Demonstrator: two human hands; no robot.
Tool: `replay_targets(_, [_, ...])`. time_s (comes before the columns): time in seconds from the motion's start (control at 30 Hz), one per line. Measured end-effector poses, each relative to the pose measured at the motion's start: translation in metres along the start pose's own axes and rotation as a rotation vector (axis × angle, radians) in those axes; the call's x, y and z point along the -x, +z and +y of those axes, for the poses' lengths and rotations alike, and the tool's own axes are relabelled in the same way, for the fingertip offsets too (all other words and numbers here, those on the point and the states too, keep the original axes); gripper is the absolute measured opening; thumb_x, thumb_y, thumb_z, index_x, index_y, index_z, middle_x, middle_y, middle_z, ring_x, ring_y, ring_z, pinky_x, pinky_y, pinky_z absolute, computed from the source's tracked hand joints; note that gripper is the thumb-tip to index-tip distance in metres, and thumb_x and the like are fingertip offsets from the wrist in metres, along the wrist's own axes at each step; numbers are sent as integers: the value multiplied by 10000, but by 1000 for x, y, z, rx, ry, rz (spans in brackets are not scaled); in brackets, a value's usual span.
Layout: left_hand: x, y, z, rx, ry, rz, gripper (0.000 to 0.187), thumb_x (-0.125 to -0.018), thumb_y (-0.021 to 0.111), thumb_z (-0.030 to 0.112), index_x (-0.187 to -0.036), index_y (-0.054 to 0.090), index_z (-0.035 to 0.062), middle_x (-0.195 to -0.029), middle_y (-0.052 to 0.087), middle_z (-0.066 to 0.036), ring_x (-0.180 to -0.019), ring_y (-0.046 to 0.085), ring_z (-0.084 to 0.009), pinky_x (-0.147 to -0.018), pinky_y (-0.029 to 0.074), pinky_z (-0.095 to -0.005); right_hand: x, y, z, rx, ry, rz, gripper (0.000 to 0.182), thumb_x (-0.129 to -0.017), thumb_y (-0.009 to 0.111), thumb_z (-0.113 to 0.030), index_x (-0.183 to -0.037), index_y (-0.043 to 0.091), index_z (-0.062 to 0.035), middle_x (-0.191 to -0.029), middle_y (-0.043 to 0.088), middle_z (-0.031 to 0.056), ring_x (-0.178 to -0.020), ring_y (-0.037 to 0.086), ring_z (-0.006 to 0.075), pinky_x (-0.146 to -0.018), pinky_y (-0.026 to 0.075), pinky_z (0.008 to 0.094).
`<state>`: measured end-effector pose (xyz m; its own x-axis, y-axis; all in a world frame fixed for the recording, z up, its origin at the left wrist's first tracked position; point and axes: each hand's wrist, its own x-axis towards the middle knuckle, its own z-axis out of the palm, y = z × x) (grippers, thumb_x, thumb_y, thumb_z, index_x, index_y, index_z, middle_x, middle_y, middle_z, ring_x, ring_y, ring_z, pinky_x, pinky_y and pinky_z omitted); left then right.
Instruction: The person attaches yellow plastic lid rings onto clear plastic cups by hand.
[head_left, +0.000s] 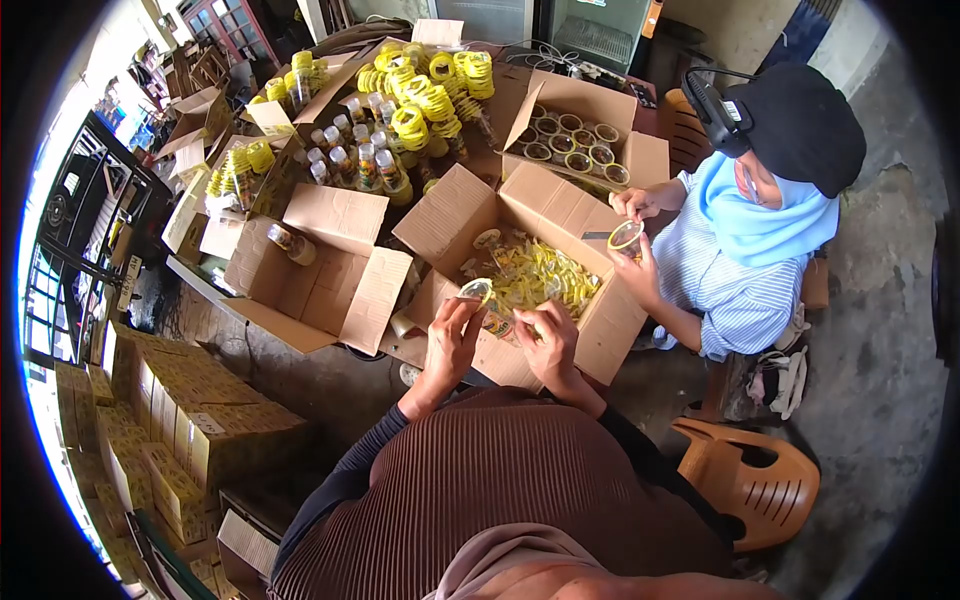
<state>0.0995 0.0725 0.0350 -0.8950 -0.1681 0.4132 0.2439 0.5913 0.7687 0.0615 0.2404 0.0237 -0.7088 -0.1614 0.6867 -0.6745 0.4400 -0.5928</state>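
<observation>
A clear plastic jar (494, 318) with a yellow-green rim is held in front of me, over the near edge of an open carton (447, 222). My left hand (455, 340) grips the jar near its rim. At the jar's right side is my right hand (548, 343), its fingers bent together; whatever they pinch is too small to name. Inside the carton lies a heap of crumpled yellow and clear plastic pieces (548, 275), with another jar (488, 239) near its far left corner.
A co-worker (745, 220) on the right holds a similar jar (625, 236). Further cartons stand behind (650, 160) and left (335, 212). Stacked yellow lids (408, 127) and filled jars (367, 168) are at the back. A brown chair (750, 480) stands lower right, stacked boxes (215, 430) lower left.
</observation>
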Motion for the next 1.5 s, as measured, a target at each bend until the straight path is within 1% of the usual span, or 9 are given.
replay_targets(0.17, [3,4,-5,-116,109,7,84,-851,658,36,-926,657,0,-913,658,-111,-871,646,-292,-1054,367,-560,0,-1,-3,165,-179,-107,191,-726,762,-55,-879,654,-93,-736,515,34,-690,560,223,-615,457,365])
replay_targets(0.37, [11,9,0,-62,125,-97,80,-849,662,60,-920,658,24,-926,644,-85,-934,605,-293,-1083,315,-586,2,6,13,100,-1,-50,160,-739,756,13,-830,635,-41,-728,543,83,-644,571,265,-559,456,361])
replay_targets(0.43, [8,6,-1,-86,140,-90,88,-845,663,57,-925,659,20,-926,641,-93,-917,605,-299,-1074,334,-576,-1,3,15,-91,198,7,195,-741,748,4,-897,654,-66,-734,534,78,-665,572,253,-587,459,356])
replay_targets(0.53, [4,3,1,-73,120,-54,97,-805,671,-11,-902,665,-12,-921,653,-129,-890,625,-304,-884,498,-399,5,-5,7,-30,116,-12,189,-743,744,22,-882,646,-62,-735,538,77,-670,577,250,-582,456,349])
replay_targets(0.63, [6,4,2,-30,106,-73,121,-798,671,-25,-918,662,-13,-927,655,-136,-890,623,-315,-822,519,-379,3,-5,2,-5,41,-47,171,-746,746,2,-857,639,-72,-738,542,69,-666,577,260,-578,452,359])
replay_targets(0.97, [5,1,6,-39,190,-111,157,-791,652,-58,-937,664,0,-951,632,-136,-929,606,-328,-967,492,-411,4,3,25,-143,226,31,159,-750,727,15,-876,648,-40,-729,549,101,-651,574,264,-575,450,350])
replay_targets(1.17, [-5,-11,6,-182,240,-78,223,-726,665,-84,-928,682,10,-898,615,-132,-901,600,-323,-981,496,-436,0,-18,3,128,-56,-93,261,-702,752,-5,-933,695,-111,-807,552,36,-761,564,244,-683,472,373])
replay_targets(1.27, [-11,-15,4,-223,314,-101,260,-732,635,-79,-977,663,2,-915,578,-130,-924,566,-316,-814,496,-404,2,-23,0,149,-91,-129,288,-697,759,-29,-960,711,-134,-816,556,14,-761,561,232,-679,470,366])
replay_targets(1.5, [-7,-16,2,-299,352,-107,232,-712,640,-38,-939,655,6,-895,575,-116,-896,563,-291,-816,471,-390,8,-28,-5,228,-185,-126,215,-724,773,-68,-916,714,-144,-778,549,-15,-717,556,204,-639,461,351])
